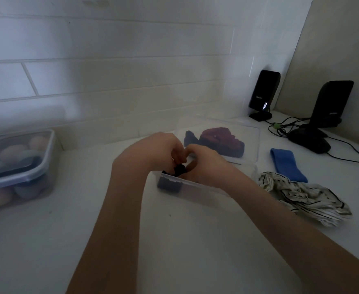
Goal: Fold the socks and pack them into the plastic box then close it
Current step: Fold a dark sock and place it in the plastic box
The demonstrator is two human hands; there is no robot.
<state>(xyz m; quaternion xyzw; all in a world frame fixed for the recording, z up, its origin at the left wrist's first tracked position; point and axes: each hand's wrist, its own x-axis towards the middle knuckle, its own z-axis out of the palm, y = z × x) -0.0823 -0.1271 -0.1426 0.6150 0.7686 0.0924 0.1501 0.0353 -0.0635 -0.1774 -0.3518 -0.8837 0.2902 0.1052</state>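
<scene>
- Together, left hand [157, 151] and right hand [204, 164] pinch a dark sock [179, 169] above the clear box [195, 187].
- Best tuck it beside the sock [169, 185] inside, pressing flat so the lid [252, 141] shuts.
</scene>
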